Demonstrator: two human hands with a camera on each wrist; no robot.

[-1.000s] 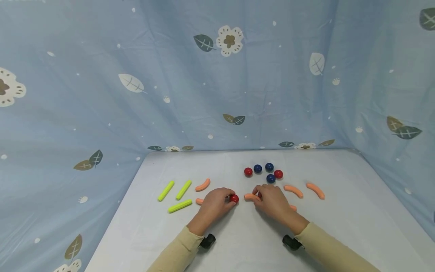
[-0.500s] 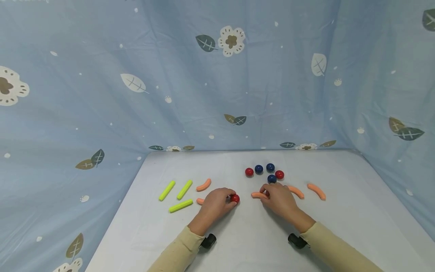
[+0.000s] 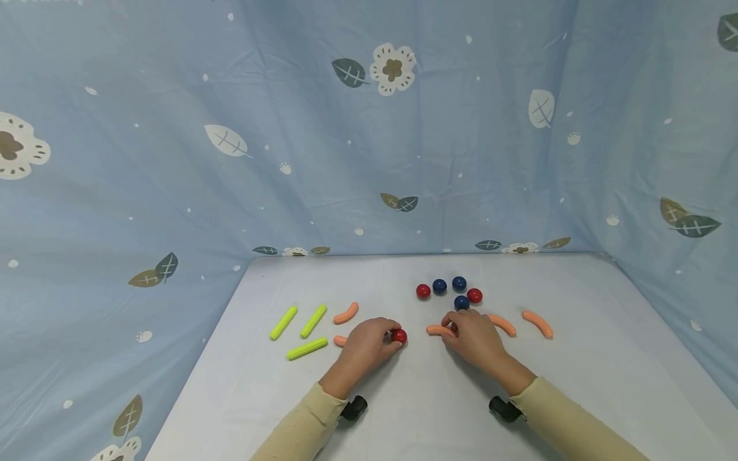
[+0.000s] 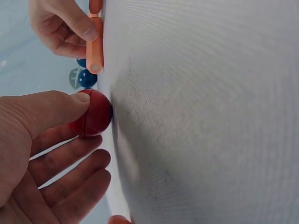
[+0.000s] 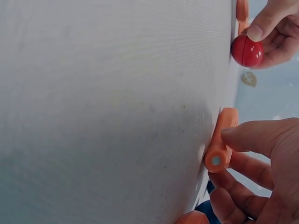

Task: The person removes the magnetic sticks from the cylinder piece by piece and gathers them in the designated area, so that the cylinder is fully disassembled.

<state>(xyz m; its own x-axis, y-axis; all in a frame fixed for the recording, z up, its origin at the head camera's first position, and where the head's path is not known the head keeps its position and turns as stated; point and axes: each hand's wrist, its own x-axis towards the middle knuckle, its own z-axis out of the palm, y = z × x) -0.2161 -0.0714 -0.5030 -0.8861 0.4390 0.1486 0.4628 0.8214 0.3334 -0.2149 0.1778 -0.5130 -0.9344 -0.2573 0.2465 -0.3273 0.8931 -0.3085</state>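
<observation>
My left hand (image 3: 367,344) pinches a glossy red ball (image 4: 97,113) between thumb and fingers; the ball sits on the white tabletop. To its right, my right hand (image 3: 474,339) pinches an orange curved stick (image 5: 220,140) lying on the table. That stick has a pale round spot on its end, and a short gap separates it from the red ball. Partly behind the left hand is another orange stick (image 3: 340,340). A third orange stick (image 3: 503,325) lies just beyond the right hand, which covers part of it.
Beyond the right hand is a cluster of blue balls (image 3: 439,286) and red balls (image 3: 423,291). Several lime-green sticks (image 3: 307,348) lie to the left, near an orange stick (image 3: 346,313). One more orange stick (image 3: 537,324) lies far right. A blue patterned curtain (image 3: 323,160) surrounds the table.
Over the second, my right hand slid slightly right with the orange stick, away from the red ball. The left hand and its ball stayed nearly still. The last half second shows almost no movement.
</observation>
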